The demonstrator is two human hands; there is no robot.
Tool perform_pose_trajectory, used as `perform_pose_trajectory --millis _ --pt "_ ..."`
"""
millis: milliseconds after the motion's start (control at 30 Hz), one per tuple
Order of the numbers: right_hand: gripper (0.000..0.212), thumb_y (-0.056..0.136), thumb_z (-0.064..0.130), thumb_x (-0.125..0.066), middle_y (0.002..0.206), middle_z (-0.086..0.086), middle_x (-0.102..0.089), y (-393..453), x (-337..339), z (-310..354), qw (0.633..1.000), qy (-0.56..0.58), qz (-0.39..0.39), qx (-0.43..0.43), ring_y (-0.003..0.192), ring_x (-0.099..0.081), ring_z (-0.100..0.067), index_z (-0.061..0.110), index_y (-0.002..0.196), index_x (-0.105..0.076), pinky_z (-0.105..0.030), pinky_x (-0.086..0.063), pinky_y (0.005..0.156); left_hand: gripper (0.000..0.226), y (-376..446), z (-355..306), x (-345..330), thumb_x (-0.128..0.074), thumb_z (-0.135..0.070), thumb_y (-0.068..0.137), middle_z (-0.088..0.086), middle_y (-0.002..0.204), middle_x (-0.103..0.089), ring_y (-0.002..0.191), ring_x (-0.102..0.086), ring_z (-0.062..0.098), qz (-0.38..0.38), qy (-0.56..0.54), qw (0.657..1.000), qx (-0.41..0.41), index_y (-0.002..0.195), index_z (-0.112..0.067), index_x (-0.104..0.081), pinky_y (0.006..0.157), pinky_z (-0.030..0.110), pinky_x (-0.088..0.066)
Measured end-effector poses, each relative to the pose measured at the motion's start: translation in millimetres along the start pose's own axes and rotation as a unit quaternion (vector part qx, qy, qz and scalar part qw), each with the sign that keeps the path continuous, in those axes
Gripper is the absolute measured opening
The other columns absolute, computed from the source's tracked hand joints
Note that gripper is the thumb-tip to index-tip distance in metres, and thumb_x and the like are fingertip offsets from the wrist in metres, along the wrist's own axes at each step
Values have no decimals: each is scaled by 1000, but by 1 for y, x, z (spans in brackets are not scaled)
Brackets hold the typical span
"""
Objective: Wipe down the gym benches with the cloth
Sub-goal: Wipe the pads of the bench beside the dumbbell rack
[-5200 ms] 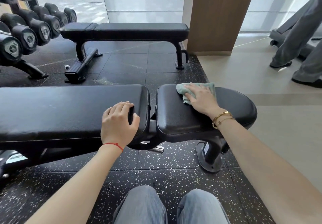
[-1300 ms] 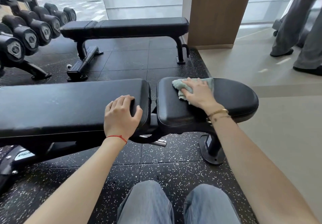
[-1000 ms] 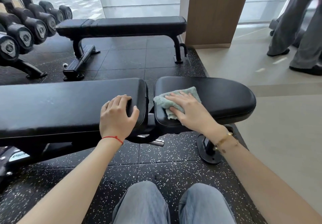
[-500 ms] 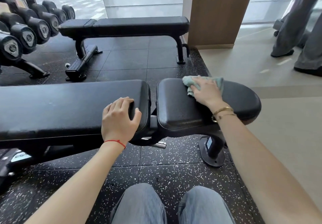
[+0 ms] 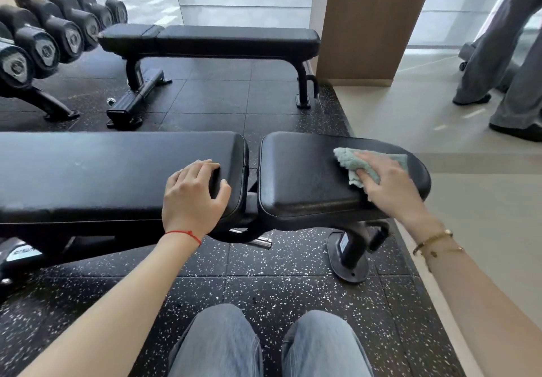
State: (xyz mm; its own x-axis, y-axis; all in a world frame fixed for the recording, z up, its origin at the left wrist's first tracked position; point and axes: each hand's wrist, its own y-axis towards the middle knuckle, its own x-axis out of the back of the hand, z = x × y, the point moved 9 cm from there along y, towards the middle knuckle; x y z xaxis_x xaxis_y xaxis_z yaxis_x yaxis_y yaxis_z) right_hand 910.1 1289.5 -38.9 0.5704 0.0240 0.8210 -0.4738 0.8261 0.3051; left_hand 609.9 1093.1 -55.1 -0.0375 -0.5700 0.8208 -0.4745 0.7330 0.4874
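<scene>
A black padded gym bench runs across in front of me, with a long back pad [image 5: 102, 171] on the left and a shorter seat pad [image 5: 305, 177] on the right. My right hand [image 5: 387, 186] presses a pale green cloth [image 5: 352, 162] flat on the right part of the seat pad, fingers extended over it. My left hand [image 5: 193, 194] rests on the near right corner of the back pad, fingers curved over the pad. A second black flat bench [image 5: 211, 40] stands farther back.
A rack of black dumbbells [image 5: 44, 45] fills the far left. A wooden pillar [image 5: 369, 21] rises behind the far bench. Another person's grey trouser legs [image 5: 504, 62] stand on the beige floor at the right. My knees in blue jeans [image 5: 264, 344] are below.
My right hand slid the cloth from the far left part of the seat pad toward its right end. My left hand stayed in place on the back pad.
</scene>
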Motion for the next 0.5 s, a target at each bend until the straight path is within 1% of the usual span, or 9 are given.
perform_pose_trajectory --millis 67,100,200,300,367,500 --pt "39 94 26 -56 136 -7 -56 31 -5 -16 999 -32 4 -30 128 -46 -29 22 132 -56 -40 -27 114 45 1 0 0 -41 -45 88 -1 125 -67 123 -57 21 -1 0 1000 4 116 -20 -65 107 42 -36" --pt "39 94 29 -53 136 -9 -56 46 -13 -19 998 -52 11 -41 126 -46 -31 23 133 -55 -42 -28 112 45 2 0 0 -40 -45 88 -1 124 -67 122 -58 21 -2 -1 1000 6 115 -20 -66 107 41 -37" --pt "41 96 34 -47 140 -9 -52 81 -45 -1 995 -74 43 -53 128 -43 -32 21 134 -53 -40 -25 112 44 2 0 1 -40 -45 87 -2 122 -68 120 -58 20 -5 -3 1000 8 113 -21 -66 105 40 -37" --pt "40 96 31 -49 140 -9 -52 89 -71 52 997 -51 56 12 131 -43 -29 20 133 -54 -39 -24 114 43 3 -1 3 -41 -43 88 -3 121 -68 118 -59 20 -8 -2 1000 5 113 -20 -66 104 40 -38" --pt "40 95 29 -51 142 -6 -50 79 -86 83 994 -32 78 63 133 -40 -28 21 135 -53 -41 -21 116 42 2 -1 3 -41 -42 88 -3 121 -68 117 -60 21 -9 -4 1000 4 114 -20 -66 104 40 -39" --pt "40 94 28 -53 141 1 -51 41 -96 120 981 19 109 159 137 -37 -22 23 134 -53 -46 -20 117 39 2 0 3 -44 -41 88 -3 121 -68 119 -59 21 -9 -5 1000 4 114 -21 -66 104 41 -39"
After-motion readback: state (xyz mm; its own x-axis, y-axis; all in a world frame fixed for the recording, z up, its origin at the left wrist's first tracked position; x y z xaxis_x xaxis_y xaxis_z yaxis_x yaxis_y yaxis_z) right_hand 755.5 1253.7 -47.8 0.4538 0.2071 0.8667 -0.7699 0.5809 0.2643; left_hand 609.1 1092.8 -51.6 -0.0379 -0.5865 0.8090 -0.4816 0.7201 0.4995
